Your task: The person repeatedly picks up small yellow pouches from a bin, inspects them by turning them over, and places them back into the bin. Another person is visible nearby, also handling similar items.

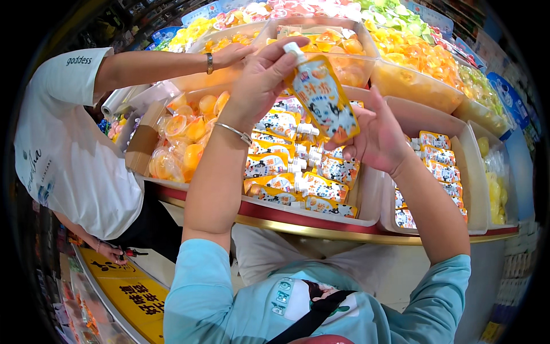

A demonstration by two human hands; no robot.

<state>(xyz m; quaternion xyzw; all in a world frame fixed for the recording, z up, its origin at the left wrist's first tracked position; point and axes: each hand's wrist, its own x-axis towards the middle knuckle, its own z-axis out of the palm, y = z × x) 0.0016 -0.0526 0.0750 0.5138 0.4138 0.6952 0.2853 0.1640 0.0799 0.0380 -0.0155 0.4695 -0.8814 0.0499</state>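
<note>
Raised over the bins, my left hand grips a spouted jelly pouch near its white cap. The pouch is orange and white with a cartoon cow printed on it, and it tilts down to the right. My right hand is beside the pouch's lower right end with fingers apart; whether the fingertips touch it, I cannot tell. Below both hands is a clear plastic bin with rows of similar pouches. A second bin, to the right, holds more such pouches.
Orange jelly cups fill a bin on the left, with a cardboard piece in it. More bins of yellow jelly cups rise behind. At left, another person in a white shirt reaches over the bins. A gold-edged counter rim runs in front.
</note>
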